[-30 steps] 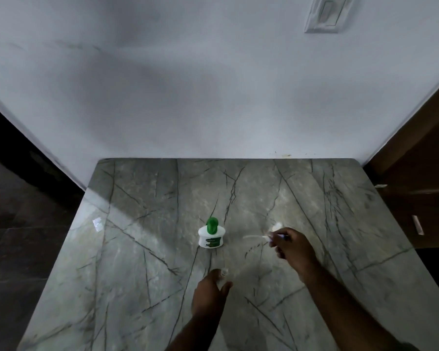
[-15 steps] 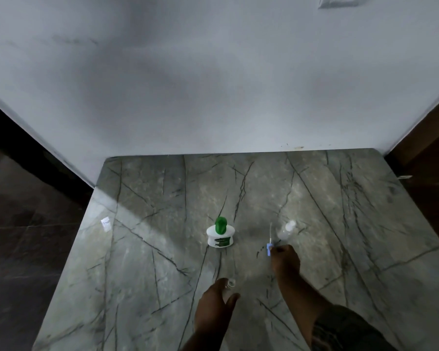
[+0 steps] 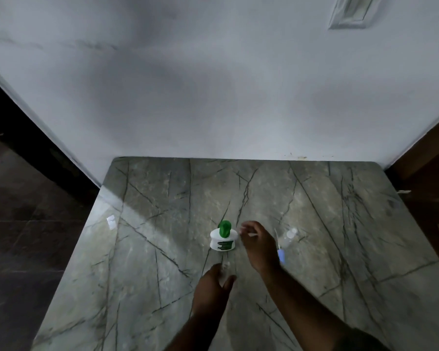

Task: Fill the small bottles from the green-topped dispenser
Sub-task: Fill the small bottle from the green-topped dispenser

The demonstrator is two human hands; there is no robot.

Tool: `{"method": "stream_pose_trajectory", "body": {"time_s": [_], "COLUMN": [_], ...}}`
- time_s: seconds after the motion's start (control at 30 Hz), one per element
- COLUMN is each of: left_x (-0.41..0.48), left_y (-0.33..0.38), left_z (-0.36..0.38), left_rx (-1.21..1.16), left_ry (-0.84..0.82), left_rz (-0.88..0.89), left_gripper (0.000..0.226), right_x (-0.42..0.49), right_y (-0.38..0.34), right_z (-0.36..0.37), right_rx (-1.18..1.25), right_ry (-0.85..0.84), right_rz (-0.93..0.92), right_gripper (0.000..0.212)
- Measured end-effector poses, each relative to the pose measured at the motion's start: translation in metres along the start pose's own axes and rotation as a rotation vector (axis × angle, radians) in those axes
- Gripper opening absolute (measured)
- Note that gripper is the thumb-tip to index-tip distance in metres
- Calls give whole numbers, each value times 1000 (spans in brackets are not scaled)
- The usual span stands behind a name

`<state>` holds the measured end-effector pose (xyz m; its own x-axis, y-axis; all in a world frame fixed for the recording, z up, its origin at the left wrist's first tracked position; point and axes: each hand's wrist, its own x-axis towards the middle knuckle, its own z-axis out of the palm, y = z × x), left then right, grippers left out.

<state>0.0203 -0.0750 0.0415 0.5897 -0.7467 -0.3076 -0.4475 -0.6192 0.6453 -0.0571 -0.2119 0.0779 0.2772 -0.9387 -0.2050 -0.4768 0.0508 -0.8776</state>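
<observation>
The dispenser (image 3: 223,238), a squat white jar with a green top, stands upright in the middle of the marble table (image 3: 162,249). My left hand (image 3: 212,287) is just in front of it and pinches a small clear bottle (image 3: 225,266) that stands on the table. Beside the jar's right side hovers my right hand (image 3: 260,245), fingers loosely spread and holding nothing, close to the green top. To its right a second clear bottle (image 3: 288,238) lies on its side. A blue-headed pump with a thin tube (image 3: 280,255) lies next to it.
A scrap of white paper (image 3: 110,222) sits near the table's left edge. The white wall (image 3: 213,97) stands at the table's far edge, with a switch plate (image 3: 350,11) high up. Dark floor lies to the left and brown wooden furniture (image 3: 428,186) to the right.
My right hand set the blue pump with its tube down beside the lying bottle, then moved left to the dispenser. My left hand kept hold of the small bottle.
</observation>
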Motion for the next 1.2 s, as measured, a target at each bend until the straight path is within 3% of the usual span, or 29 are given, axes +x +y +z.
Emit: {"method": "stream_pose_trajectory", "body": {"time_s": [0.1, 0.27, 0.5, 1.2], "left_x": [10, 22, 29, 38], "left_y": [12, 23, 26, 21], "left_z": [-7, -13, -21, -20], "left_rx": [1, -62, -120, -234], "left_ry": [29, 75, 122, -12], "left_rz": [-3, -7, 12, 82], "left_gripper": [44, 42, 48, 27], "right_x": [15, 31, 37, 42], "right_y": [-29, -30, -29, -25], "right_z": [7, 13, 11, 15], "right_rx": [25, -35, -82, -119], "right_ry": [-194, -266, -291, -324], "right_rz": [13, 2, -45, -92], "right_gripper": [37, 29, 28, 18]}}
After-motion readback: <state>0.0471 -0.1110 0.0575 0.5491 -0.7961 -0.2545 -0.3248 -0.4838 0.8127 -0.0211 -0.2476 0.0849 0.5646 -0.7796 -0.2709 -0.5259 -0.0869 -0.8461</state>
